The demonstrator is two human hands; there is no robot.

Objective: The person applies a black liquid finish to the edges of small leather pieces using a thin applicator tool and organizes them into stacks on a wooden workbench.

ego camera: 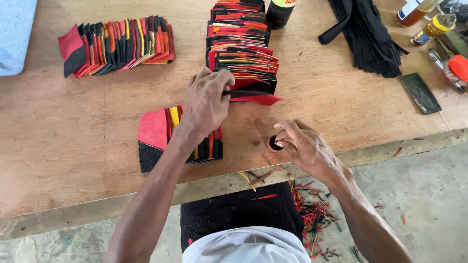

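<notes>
My left hand [207,100] pinches a flat black and red piece [253,95] at the near end of a long stack of red, black and yellow pieces [241,44]. My right hand [304,146] has its fingertips in a small round pink-rimmed lid holding something dark [274,143] on the wooden table [73,146]. A short fanned stack of red, black and yellow pieces [156,134] lies under my left wrist.
Another fanned row of pieces [117,44] lies at the back left. A dark bottle [282,10], a bundle of black strips [365,34], bottles [429,24] and a dark flat stone [420,92] sit at the right. Offcuts litter the floor [312,214].
</notes>
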